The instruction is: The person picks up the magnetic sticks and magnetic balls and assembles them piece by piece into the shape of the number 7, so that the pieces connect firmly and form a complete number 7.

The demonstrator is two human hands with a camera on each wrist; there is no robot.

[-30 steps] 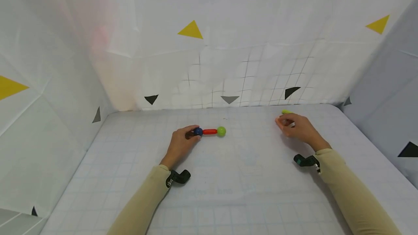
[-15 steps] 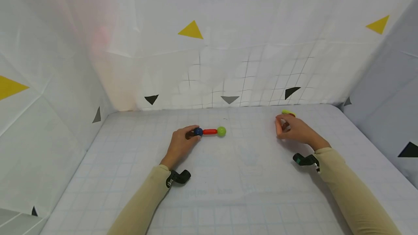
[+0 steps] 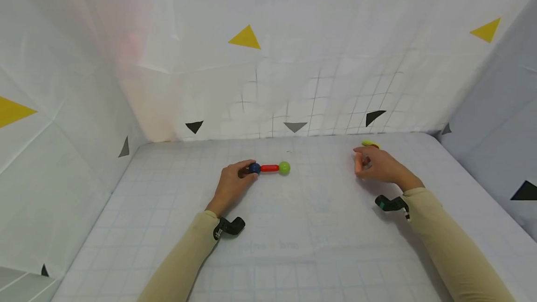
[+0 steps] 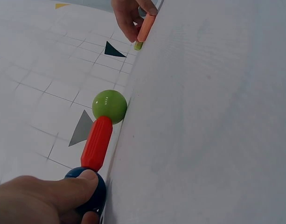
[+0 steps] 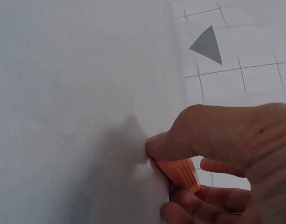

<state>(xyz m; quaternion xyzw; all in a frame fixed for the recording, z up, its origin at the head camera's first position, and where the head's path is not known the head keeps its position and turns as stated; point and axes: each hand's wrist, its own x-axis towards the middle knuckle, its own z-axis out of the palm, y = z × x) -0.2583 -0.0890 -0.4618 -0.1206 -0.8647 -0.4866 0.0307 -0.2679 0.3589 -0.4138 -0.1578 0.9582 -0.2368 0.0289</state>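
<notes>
Sheeting (image 3: 335, 8) is seen at the back and both sides of a white table (image 3: 319, 218), whose top is faintly gridded. Two tan sleeves (image 3: 184, 257) are stretched over the table from its near side. By the left hand (image 3: 230, 185), a blue ball (image 3: 254, 168) is gripped between thumb and curled fingers. By the right hand (image 3: 383, 167), well apart from the left, an orange stick (image 3: 358, 164) is pinched between thumb and fingers over the far right part of the table; whether the stick touches the surface cannot be told. A black device (image 3: 232, 226) is worn at each wrist. The sheeting is marked with yellow triangles (image 3: 245, 37) and with smaller black and grey triangles (image 3: 295, 126). A red stick (image 3: 270, 168) is joined at one end to the blue ball and at the other to a green ball (image 3: 284, 168), the three being set in a row, left to right. Just beyond the right hand, a yellow-green piece (image 3: 370, 143) is partly hidden, and something red (image 3: 376, 147) beside it is mostly covered.
</notes>
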